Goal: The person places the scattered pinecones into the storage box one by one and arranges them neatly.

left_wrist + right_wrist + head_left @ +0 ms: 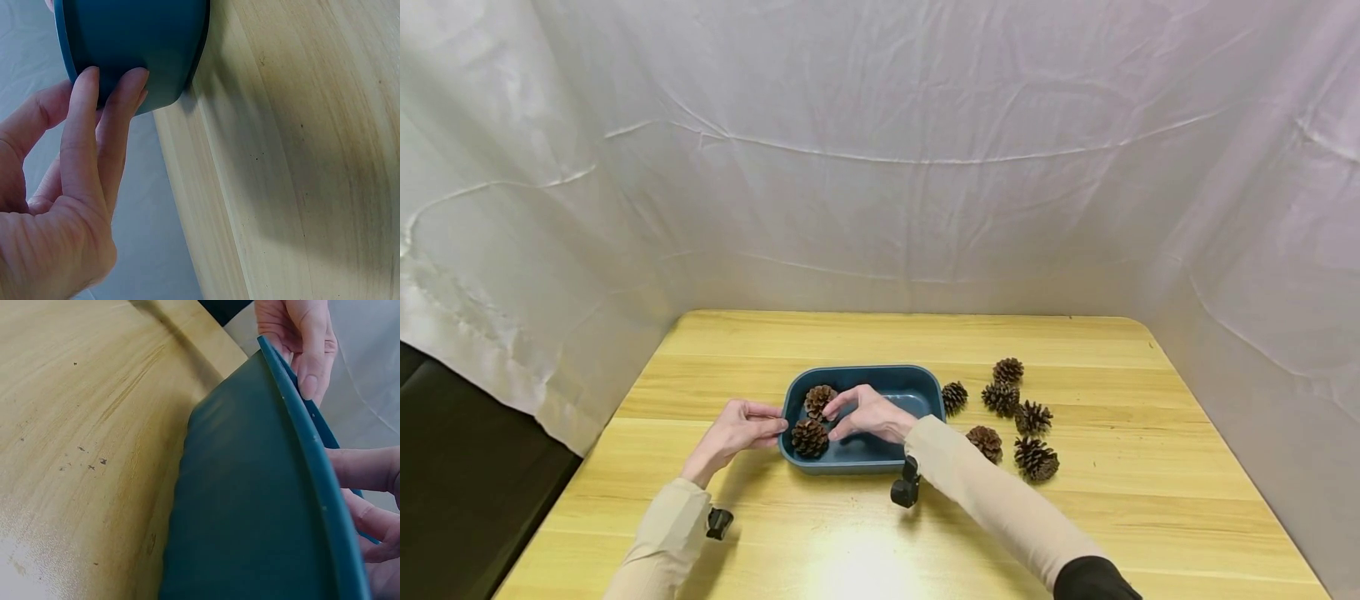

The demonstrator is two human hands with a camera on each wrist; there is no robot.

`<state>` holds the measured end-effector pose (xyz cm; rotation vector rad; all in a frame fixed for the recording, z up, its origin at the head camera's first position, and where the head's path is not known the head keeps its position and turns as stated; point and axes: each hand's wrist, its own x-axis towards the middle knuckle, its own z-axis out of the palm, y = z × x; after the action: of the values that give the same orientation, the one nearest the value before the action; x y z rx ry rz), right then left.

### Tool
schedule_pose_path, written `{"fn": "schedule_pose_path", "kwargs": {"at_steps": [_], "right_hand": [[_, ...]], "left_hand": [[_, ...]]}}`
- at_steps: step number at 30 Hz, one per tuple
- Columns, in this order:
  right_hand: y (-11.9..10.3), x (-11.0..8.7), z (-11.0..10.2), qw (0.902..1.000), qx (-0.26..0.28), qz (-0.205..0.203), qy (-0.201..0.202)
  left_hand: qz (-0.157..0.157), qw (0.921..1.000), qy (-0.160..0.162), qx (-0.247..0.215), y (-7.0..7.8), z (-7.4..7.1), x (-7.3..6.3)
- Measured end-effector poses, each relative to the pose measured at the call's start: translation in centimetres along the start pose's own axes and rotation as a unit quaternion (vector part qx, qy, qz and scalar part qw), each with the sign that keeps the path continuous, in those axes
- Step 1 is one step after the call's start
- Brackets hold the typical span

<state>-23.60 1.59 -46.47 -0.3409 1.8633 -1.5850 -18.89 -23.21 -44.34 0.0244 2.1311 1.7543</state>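
The box (850, 468) was a plain dark teal blue. Inside the box, the far pine cone (818, 400) showed a reddish brown and the near pine cone (809, 438) a darker brown. Right of the box, the loose pine cones (1002, 399) were mostly dark brown. Under the box, the tabletop (760, 333) was yellow with streaky wood grain and small dark specks. Behind the box, the curtain (880, 225) was pale grey, lilac-tinged towards its upper right. Nearer than the box, both sleeves (1000, 508) were beige.
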Motion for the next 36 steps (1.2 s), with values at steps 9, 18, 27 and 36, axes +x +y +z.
{"fn": "schedule_pose_path", "kwargs": {"at_steps": [9, 18, 27, 36], "right_hand": [[-0.1, -0.1, -0.1, 1.0000, -0.004, -0.002, 0.000], [-0.1, -0.1, -0.2, 0.9999, -0.011, 0.000, 0.002], [-0.1, -0.1, -0.5, 0.9998, -0.018, 0.005, 0.003], [-0.3, -0.6, -1.2, 1.0000, -0.005, -0.001, 0.005]], "left_hand": [[0.001, 0.9999, -0.004, -0.010, 0.0, 0.0, 0.0], [-0.001, 0.9999, -0.002, -0.012, 0.0, 0.0, 0.0], [-0.001, 1.0000, -0.002, -0.009, 0.0, 0.0, 0.0], [-0.001, 0.9999, -0.004, -0.014, 0.0, -0.2, 0.0]]}}
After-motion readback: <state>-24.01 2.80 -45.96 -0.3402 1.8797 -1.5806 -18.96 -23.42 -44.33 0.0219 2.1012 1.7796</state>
